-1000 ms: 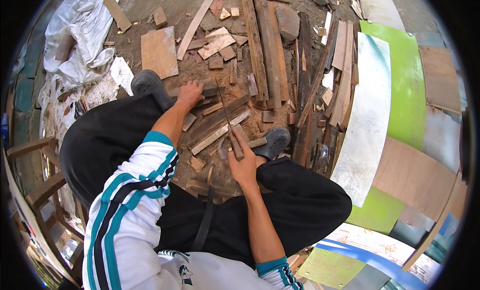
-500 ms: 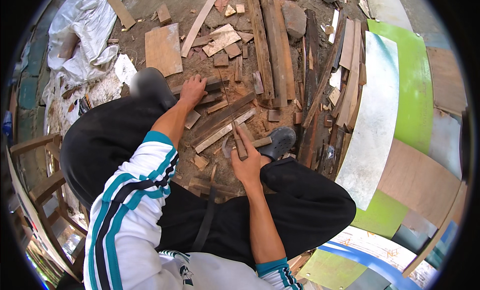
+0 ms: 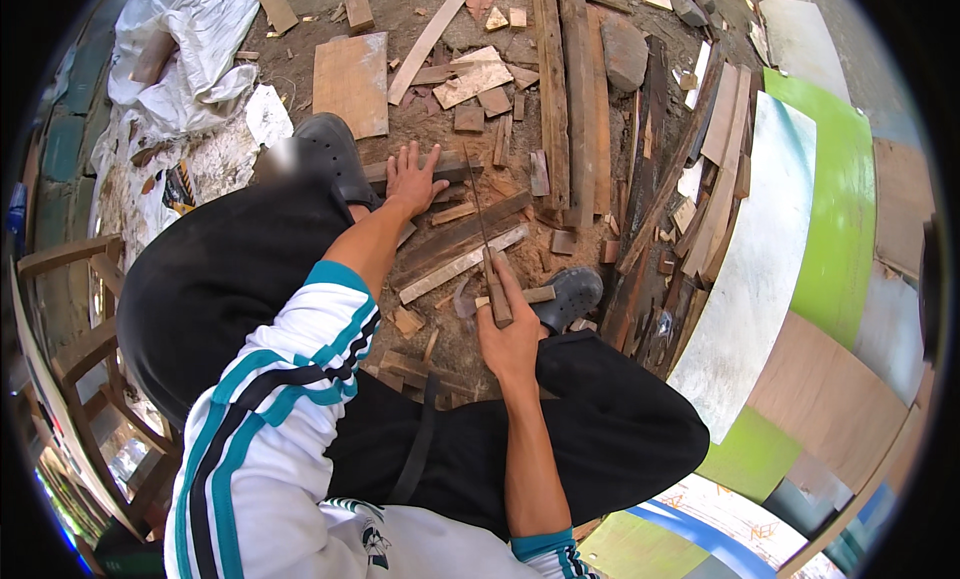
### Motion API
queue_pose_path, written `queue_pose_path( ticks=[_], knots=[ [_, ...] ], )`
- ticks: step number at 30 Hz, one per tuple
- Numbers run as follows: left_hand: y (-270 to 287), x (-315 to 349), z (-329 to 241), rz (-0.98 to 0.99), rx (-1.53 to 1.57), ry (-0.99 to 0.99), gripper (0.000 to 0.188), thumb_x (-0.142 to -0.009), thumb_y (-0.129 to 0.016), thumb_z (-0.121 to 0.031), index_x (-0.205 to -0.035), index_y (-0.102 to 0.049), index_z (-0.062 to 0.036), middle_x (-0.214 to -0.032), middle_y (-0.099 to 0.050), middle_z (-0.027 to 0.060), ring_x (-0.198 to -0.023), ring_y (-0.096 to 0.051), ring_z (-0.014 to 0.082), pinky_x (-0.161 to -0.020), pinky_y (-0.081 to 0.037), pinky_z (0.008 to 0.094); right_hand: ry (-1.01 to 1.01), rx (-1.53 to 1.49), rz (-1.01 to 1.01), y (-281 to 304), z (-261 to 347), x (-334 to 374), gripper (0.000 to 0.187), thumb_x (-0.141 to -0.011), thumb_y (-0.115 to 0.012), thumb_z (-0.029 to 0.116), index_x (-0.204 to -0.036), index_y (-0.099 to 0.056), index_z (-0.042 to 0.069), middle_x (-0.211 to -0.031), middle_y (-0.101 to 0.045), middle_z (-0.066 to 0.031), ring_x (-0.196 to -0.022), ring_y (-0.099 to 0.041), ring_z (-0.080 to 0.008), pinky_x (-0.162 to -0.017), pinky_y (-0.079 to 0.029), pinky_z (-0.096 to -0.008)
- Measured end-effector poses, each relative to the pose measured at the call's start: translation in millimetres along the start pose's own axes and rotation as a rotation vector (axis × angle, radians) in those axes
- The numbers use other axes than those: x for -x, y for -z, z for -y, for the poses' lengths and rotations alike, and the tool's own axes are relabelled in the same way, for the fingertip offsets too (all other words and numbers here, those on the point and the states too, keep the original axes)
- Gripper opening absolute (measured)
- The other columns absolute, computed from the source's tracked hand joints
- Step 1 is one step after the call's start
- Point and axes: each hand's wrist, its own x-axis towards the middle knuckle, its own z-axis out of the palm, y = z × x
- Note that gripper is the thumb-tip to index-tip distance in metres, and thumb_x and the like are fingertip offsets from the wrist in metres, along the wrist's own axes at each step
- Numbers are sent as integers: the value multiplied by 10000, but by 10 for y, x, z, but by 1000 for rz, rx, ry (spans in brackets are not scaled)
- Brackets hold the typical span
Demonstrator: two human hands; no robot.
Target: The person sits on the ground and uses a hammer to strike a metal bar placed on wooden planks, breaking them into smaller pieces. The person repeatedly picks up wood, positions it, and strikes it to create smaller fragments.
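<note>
My right hand (image 3: pixel 510 339) is closed around the wooden handle of a handsaw (image 3: pixel 498 294). The saw's thin blade, seen nearly edge-on, points away from me and crosses the end of a dark wooden block (image 3: pixel 450 166). On that block, left of the blade, my left hand (image 3: pixel 408 184) lies with its fingers spread. The block sits beside my left shoe (image 3: pixel 335 154); part of it is hidden under the hand. Nearer to me are a dark plank (image 3: pixel 460 241) and a paler strip of wood (image 3: pixel 462 266), lying side by side at a slant.
Long timbers (image 3: pixel 552 99) and thin strips lie ahead and to the right. A square board (image 3: pixel 350 84) and offcuts litter the dirt. White plastic sheeting (image 3: pixel 185 59) is at the far left, a wooden frame (image 3: pixel 75 254) at the left, and white and green panels (image 3: pixel 750 259) at the right.
The fingers of my left hand have straightened and spread on the block. The whole view has shifted slightly. My right hand keeps its grip on the handsaw.
</note>
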Motion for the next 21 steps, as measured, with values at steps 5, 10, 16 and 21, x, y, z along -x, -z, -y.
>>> queue_pose_path(
  ticks=[5, 10, 16, 21],
  knots=[
    [81, -15, -52, 45, 30, -40, 710, -1016, -437, -524, -1594, -79, -320, -1639, -108, 163, -1502, -69, 415, -1198, -69, 596, 24, 93, -28, -9, 228, 20, 584, -894, -566, 26, -1462, -485, 136, -1168, -695, -194, -1028, -691, -254, -902, -504, -333],
    [-105, 9, 47, -74, 50, -85, 683, -995, -467, -543, -1581, -164, -365, -1592, -247, 168, -1485, -155, 412, -1178, -80, 604, -15, 98, -12, 38, 237, 98, 606, -854, -564, -1, -1448, -501, 102, -1108, -706, -201, -901, -705, -222, -811, -522, -311],
    [-102, 13, 65, -73, 74, -76, 686, -992, -485, -534, -1581, -179, -358, -1570, -275, 172, -1479, -166, 398, -1168, -78, 599, -40, 101, -56, 170, 213, 526, 599, -807, -544, -28, -1397, -556, 69, -878, -699, -144, -681, -607, -81, -675, -496, -243],
    [-45, -35, 35, -12, 89, -67, 707, -1003, -467, -531, -1592, -129, -337, -1594, -212, 193, -1488, -111, 416, -1171, -43, 603, -3, 48, -88, 214, 112, 385, 580, -824, -543, -13, -1397, -554, 72, -882, -699, -143, -681, -583, -71, -669, -493, -234]
  ],
)
